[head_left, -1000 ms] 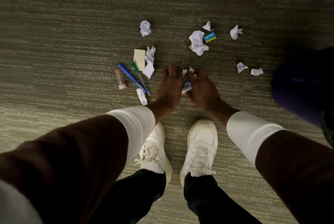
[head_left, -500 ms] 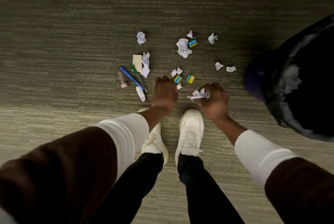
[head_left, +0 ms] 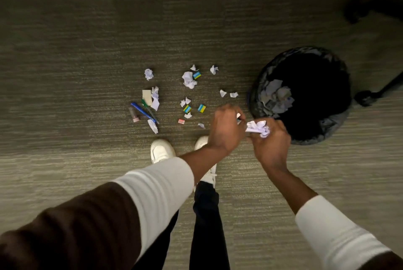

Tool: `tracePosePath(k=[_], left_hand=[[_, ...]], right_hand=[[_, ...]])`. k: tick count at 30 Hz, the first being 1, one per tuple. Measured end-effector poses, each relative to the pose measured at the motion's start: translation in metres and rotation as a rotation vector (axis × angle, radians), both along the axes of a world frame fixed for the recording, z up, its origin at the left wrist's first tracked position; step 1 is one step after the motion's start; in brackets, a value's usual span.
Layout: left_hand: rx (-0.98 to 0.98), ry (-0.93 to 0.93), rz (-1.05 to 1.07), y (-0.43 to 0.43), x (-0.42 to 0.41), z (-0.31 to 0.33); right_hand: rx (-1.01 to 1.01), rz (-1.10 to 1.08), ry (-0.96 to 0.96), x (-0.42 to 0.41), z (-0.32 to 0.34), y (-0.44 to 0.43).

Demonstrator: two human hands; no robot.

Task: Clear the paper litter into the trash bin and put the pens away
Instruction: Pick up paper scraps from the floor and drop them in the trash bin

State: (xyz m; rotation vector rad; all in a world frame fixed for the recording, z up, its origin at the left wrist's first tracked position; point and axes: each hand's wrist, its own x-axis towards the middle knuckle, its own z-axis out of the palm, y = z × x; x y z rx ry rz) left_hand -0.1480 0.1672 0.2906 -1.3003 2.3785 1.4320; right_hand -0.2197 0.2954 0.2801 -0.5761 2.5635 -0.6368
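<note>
My right hand point(head_left: 270, 145) grips a wad of crumpled white paper point(head_left: 258, 128) just left of the black-lined trash bin point(head_left: 331, 121), which holds crumpled paper inside. My left hand point(head_left: 226, 130) is closed beside it, with a small white scrap showing at its fingertips. On the carpet lie several paper balls, among them a large one point(head_left: 189, 80) and a small one point(head_left: 149, 73). A blue pen point(head_left: 141, 111) and a green pen point(head_left: 149, 110) lie side by side at the left.
Small blue-and-yellow items point(head_left: 201, 108) and a red one point(head_left: 181, 121) lie among the scraps. A yellow sticky pad point(head_left: 147, 96) and a pinkish tube point(head_left: 133, 115) sit by the pens. My white shoes point(head_left: 161, 149) stand below. A dark chair base point(head_left: 370, 95) is right of the bin.
Both hands rose from the floor and moved right toward the bin, the right one carrying crumpled paper. The view swung right, bringing the whole bin into sight.
</note>
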Motion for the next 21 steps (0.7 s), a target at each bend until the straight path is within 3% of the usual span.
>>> tracePosePath(k=[6, 12, 15, 21], left_hand=[[0.043, 0.034, -0.111, 0.024, -0.052, -0.002], [0.031, 0.126, -0.221, 0.04, -0.074, -0.002], [-0.077, 0.13, -0.183, 0.038, -0.054, -0.002], [-0.015, -0.11, -0.11, 0.002, 0.027, -0.029]], right_hand=[[0.029, -0.241, 0.1, -0.057, -0.014, 0.026], [0.134, -0.465, -0.048, -0.098, -0.022, 0.031], [0.169, -0.396, 0.035, -0.093, -0.013, 0.03], [-0.102, -0.033, 0.09, -0.036, -0.008, 0.012]])
